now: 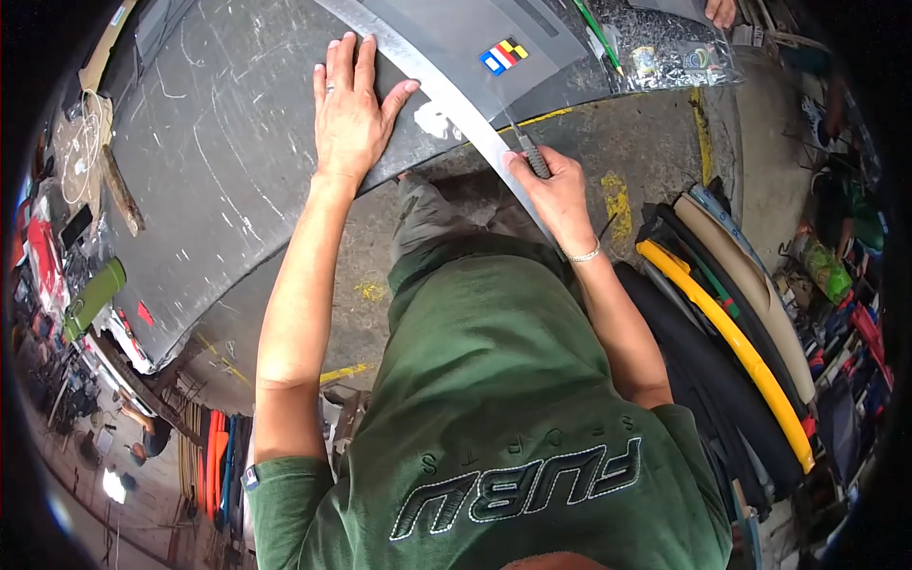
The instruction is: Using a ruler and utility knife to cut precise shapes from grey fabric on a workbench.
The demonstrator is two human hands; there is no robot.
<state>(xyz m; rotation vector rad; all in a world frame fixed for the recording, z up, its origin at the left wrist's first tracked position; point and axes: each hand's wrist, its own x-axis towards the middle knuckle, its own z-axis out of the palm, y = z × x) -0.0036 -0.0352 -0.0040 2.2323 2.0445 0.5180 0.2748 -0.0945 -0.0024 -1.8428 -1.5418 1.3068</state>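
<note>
Even, moderately bright light falls over the middle, where the left hand (351, 123) and right hand (560, 195) look fairly crisp. The metal strip (465, 112) shines pale, and the clear plastic (674, 62) throws small scattered glints. Shadow darkens the floor (480, 207) below the table edge (271, 249). At lower left, a lamp (114, 486) burns out to white. Toward the black rim, shapes bend, dim and soften.
</note>
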